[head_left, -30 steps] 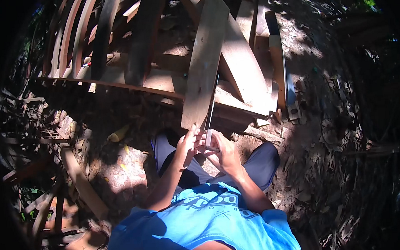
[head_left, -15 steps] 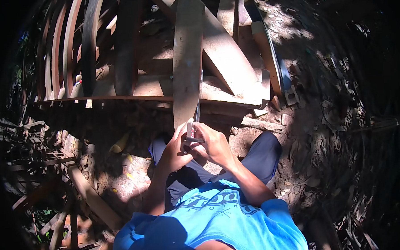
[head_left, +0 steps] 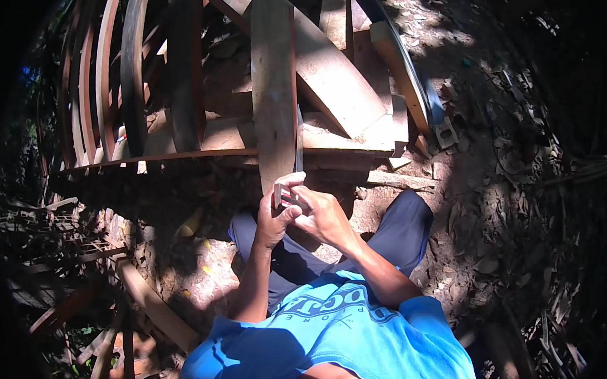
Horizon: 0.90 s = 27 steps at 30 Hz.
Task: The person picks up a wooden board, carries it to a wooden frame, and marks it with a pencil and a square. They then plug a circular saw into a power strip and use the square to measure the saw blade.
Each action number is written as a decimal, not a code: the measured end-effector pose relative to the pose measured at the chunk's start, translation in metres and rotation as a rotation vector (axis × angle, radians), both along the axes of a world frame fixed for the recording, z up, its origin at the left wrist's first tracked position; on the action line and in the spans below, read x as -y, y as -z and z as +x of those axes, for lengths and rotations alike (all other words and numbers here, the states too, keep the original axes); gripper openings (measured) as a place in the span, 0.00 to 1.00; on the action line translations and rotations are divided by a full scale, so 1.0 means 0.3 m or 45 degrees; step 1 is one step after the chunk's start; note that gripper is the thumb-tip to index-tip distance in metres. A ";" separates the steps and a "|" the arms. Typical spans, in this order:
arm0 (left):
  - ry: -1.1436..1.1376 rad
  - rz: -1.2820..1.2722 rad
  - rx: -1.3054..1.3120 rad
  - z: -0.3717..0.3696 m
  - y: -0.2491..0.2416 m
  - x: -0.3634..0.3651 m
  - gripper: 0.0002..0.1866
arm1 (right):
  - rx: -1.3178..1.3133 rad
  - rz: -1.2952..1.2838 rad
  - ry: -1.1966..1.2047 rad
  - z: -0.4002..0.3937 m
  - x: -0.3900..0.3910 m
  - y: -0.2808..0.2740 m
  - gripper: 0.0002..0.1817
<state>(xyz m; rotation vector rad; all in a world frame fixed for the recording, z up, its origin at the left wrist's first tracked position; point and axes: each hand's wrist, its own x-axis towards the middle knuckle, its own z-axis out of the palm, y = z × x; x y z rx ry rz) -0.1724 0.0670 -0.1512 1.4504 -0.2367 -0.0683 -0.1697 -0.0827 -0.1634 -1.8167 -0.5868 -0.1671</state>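
Both of my hands meet at the near end of a long wooden plank (head_left: 273,89). Between them is a small, dark, angular metal tool (head_left: 279,196), partly covered by fingers. My left hand (head_left: 272,221) is closed around its left side, thumb pressed toward the middle. From the right, my right hand (head_left: 325,215) is closed on the same tool with bent fingers. A thin, straight metal strip (head_left: 299,142) runs away from the hands along the plank's right edge. Whether the strip joins the tool is hidden by my fingers.
The plank lies over a wooden frame with several upright slats (head_left: 133,75) at left. A wide board (head_left: 339,79) slants across it at right. A hollow block (head_left: 445,134) sits on the ground beyond. Loose timber (head_left: 156,304) lies lower left, among leaves and sticks.
The view has shifted slightly, so the plank and frame appear further left. My fingers have changed position around the tool, and it has turned a little; both hands still hold it.
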 end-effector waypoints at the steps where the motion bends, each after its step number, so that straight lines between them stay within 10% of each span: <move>1: 0.012 0.003 -0.007 0.000 -0.003 -0.004 0.45 | -0.028 0.015 -0.014 0.000 0.000 -0.008 0.25; 16: 0.012 0.066 0.275 0.042 0.057 0.015 0.24 | -0.959 0.599 0.174 -0.007 0.243 -0.019 0.16; 27: -0.066 0.001 0.253 0.038 0.077 0.019 0.31 | -0.675 0.523 0.362 0.066 0.274 -0.039 0.22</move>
